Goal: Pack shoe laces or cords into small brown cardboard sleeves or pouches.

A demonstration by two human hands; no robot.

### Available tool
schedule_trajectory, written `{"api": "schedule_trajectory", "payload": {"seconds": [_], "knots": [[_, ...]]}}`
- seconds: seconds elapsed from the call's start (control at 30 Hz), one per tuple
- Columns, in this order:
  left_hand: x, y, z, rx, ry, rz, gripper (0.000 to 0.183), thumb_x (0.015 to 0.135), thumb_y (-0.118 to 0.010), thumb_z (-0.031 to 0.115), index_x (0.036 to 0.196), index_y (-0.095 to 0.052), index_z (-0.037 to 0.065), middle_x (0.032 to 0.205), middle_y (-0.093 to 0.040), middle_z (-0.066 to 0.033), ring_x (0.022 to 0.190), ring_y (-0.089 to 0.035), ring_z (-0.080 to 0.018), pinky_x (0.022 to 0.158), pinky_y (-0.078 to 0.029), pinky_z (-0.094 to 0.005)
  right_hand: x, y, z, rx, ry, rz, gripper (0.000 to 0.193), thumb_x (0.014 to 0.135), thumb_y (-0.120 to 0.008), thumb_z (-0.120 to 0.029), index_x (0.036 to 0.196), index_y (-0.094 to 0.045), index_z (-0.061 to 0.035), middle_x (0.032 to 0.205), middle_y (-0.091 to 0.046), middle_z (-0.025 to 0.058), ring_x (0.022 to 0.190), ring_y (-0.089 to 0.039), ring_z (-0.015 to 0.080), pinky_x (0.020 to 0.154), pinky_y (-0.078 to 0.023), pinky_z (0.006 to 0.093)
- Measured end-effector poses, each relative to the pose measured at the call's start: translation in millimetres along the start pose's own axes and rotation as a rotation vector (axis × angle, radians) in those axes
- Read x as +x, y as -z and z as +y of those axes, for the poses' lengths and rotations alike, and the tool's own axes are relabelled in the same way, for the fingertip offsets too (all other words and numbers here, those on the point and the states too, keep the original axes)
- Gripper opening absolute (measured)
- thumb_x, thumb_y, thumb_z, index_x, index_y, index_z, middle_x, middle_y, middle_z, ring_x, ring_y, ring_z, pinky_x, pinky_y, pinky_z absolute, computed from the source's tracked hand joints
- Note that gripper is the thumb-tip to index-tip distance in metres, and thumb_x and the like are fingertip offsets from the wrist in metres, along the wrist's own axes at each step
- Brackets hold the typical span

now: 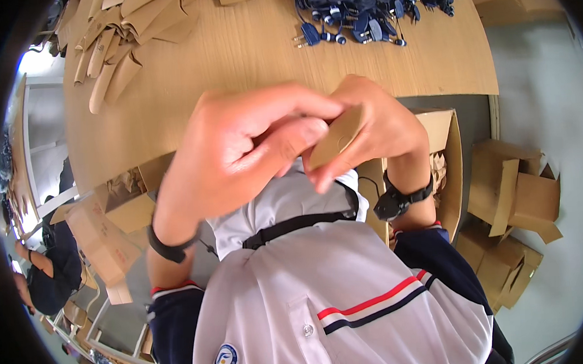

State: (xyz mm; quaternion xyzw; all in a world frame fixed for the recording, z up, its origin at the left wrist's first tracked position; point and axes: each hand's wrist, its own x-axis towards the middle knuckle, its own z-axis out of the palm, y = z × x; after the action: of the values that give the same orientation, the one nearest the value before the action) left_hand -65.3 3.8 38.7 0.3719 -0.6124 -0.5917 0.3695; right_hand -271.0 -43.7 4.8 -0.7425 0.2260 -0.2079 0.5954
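Above my lap, at the table's near edge, my right hand (384, 124) grips a small brown cardboard pillow box (339, 138) between thumb and fingers. One curved end of the box faces up toward me. My left hand (243, 145) is closed beside it, thumb and forefinger pinched together with their tips against or very near the box's edge. What the left fingers hold, if anything, is hidden. Flat brown cardboard sleeves (144, 21) lie heaped at the table's far left. A tangle of dark plug chargers with cables (371, 10) lies at the far right.
The wooden table (245, 59) spans the space ahead. Under its edge at my right stands an open carton (454, 160) with brown pieces inside. More cartons (502, 184) sit on the floor at right, and another carton (100, 235) at left. A person (55, 270) is at far left.
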Motion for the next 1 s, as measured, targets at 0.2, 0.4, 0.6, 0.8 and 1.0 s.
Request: {"api": "schedule_trajectory", "payload": {"seconds": [0.2,0.4,0.6,0.8,1.0], "knots": [[27.4,10.0,-9.2,0.007,-0.111,-0.480,0.007,0.092,-0.059,0.005,0.090,-0.066,0.005,0.064,-0.061,-0.0019,0.053,-0.057,-0.0087,0.050,-0.041,-0.0221,8.3,0.8,10.9,0.576,-0.386,-0.706,0.065,0.057,-0.094,-0.009,0.112,-0.063,0.0048,0.088,-0.071,0.0064,0.078,-0.067,0.0112,0.073,-0.052,0.0249],[2.2,-2.9,-31.3,0.010,-0.153,0.009,0.024,0.090,-0.067,0.025,0.094,-0.067,0.001,0.077,-0.066,-0.0097,0.071,-0.066,-0.0140,0.059,-0.047,-0.0240,-11.7,-4.0,14.5,0.633,-0.162,-0.409,0.052,0.066,-0.089,-0.030,0.096,-0.063,0.0027,0.079,-0.067,0.0083,0.077,-0.062,0.0125,0.067,-0.050,0.0271],[23.3,-29.1,-34.3,0.675,-0.711,0.166,0.063,0.058,-0.086,0.026,0.110,-0.063,-0.002,0.103,-0.067,-0.0169,0.091,-0.067,-0.0243,0.073,-0.053,-0.0285,-11.6,-44.1,44.1,0.988,0.336,-0.086,0.061,0.083,-0.065,-0.062,0.091,-0.067,-0.0011,0.083,-0.063,0.0042,0.080,-0.058,0.0109,0.062,-0.045,0.0255],[74.9,-74.4,-28.6,0.843,-0.944,0.204,0.079,0.086,-0.065,0.053,0.128,-0.040,-0.009,0.115,-0.057,-0.0182,0.099,-0.060,-0.0178,0.087,-0.044,-0.0263,-79.5,-23.4,7.0,0.366,0.224,0.844,0.043,0.088,-0.067,-0.044,0.091,-0.062,-0.0007,0.087,-0.061,0.0060,0.084,-0.058,0.0144,0.080,-0.046,0.0298],[74.1,-60.7,-24.2,0.864,-0.725,0.015,0.084,0.082,-0.071,0.046,0.140,-0.040,-0.006,0.145,-0.046,-0.0207,0.124,-0.055,-0.0333,0.108,-0.035,-0.0447,-240.3,20.3,53.8,-0.450,-0.036,2.252,0.032,0.092,-0.056,-0.025,0.087,-0.061,0.0068,0.083,-0.063,0.0117,0.083,-0.066,0.0176,0.075,-0.052,0.0319]]}}
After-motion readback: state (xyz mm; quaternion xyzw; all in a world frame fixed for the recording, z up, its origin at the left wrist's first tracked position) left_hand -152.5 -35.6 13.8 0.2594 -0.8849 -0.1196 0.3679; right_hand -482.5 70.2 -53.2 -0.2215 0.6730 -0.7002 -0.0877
